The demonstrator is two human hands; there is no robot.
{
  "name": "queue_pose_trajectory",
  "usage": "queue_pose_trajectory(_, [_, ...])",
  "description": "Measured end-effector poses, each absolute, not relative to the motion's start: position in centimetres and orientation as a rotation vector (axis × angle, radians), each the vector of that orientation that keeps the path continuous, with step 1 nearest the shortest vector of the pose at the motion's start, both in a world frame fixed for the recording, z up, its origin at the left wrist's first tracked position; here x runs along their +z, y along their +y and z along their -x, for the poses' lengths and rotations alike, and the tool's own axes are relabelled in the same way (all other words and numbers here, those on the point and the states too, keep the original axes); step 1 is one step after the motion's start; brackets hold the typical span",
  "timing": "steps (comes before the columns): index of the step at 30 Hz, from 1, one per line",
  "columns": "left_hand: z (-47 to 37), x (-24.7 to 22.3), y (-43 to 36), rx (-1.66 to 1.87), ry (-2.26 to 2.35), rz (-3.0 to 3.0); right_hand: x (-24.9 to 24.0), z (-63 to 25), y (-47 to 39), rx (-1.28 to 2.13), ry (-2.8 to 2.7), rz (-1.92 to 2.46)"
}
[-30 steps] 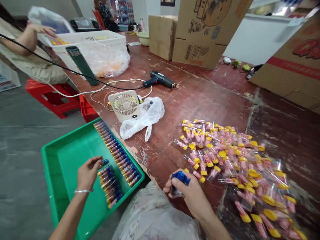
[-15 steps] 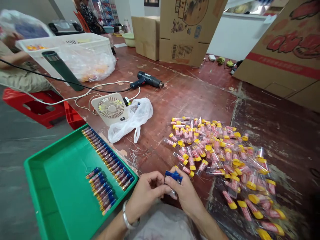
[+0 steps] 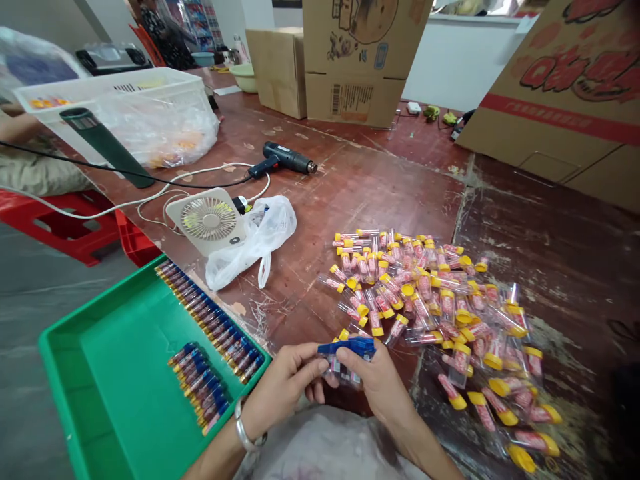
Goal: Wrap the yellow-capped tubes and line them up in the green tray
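Both hands meet low in the middle of the view, over the table's near edge. Between them is a bunch of flat blue-topped clear wrappers point(image 3: 346, 347). My left hand point(image 3: 295, 377) pinches its left end, and my right hand point(image 3: 373, 377) grips the right end with the thumb on top. To the right lies a loose pile of clear tubes with yellow caps and pink contents point(image 3: 423, 287). On the left a green tray point(image 3: 115, 373) holds a long row of blue-and-gold wrapped tubes point(image 3: 210, 320) and a shorter row point(image 3: 200, 387).
A white plastic bag point(image 3: 255, 243) and a small fan point(image 3: 210, 220) lie beyond the tray. Farther back are a heat gun point(image 3: 285, 159) with cables, a dark green cylinder point(image 3: 107, 147), a white basket point(image 3: 145, 100) and cardboard boxes point(image 3: 355, 100). A person's arm point(image 3: 20, 127) shows at far left.
The blue-topped wrappers are now spread out flat between my hands, where before they were bunched up. The whole view has shifted slightly, so the surroundings sit a little farther left.
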State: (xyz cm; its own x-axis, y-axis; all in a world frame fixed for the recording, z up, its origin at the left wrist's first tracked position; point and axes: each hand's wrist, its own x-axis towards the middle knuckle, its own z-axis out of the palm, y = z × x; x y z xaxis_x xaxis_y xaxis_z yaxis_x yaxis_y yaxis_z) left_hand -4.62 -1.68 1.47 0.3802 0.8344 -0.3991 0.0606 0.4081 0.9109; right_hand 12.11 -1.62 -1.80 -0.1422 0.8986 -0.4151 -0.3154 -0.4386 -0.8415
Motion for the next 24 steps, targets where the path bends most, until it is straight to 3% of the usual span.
queue_pose_trajectory(5, [5.1,1.8,-1.5,0.677,1.079,-1.038,-0.8,-14.2,-1.9,1.586,-0.698,1.244])
queue_pose_trajectory(10, [4.2,2.0,-2.0,0.526,1.051,-1.101,-0.1,-16.7,-3.1,1.706,-0.780,1.086])
queue_pose_trajectory(15, [2.1,2.6,-2.8,0.402,1.075,-1.293,-1.3,-17.9,-4.8,1.705,-0.951,1.270])
queue_pose_trajectory(18, [1.3,2.5,-2.9,0.349,1.068,-1.505,-1.6,-18.1,-5.1,1.629,-1.078,1.379])
queue_pose_trajectory(24, [2.0,-0.6,-1.6,0.474,1.386,-2.262,-2.0,-18.8,-4.5,1.601,-0.723,1.327])
